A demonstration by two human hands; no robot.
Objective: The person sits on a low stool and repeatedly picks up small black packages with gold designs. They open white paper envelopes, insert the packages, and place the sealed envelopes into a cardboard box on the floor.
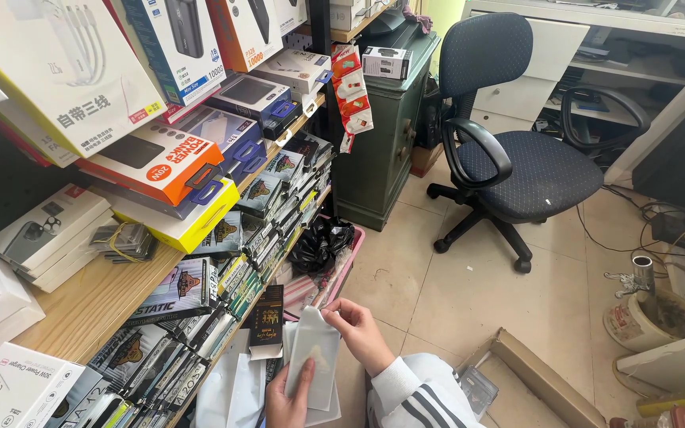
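Observation:
Low in the head view, my left hand (287, 400) grips the bottom edge of a flat frosted-white plastic sleeve (313, 355), thumb on its front. My right hand (361, 331), in a white sleeve with dark stripes, pinches the sleeve's top right corner. Just left of the sleeve a small black box with gold print (266, 319) leans against the lower shelf. Rows of similar flat dark packages (200, 317) stand on edge along that shelf.
A wooden shelf (89, 305) at left carries orange, yellow, white and blue boxes. A pink bin (341, 273) holds black tangled items. A green cabinet (382, 150), a dark blue office chair (517, 158), a cardboard box (533, 372) and a pot (648, 317) stand on the tiled floor.

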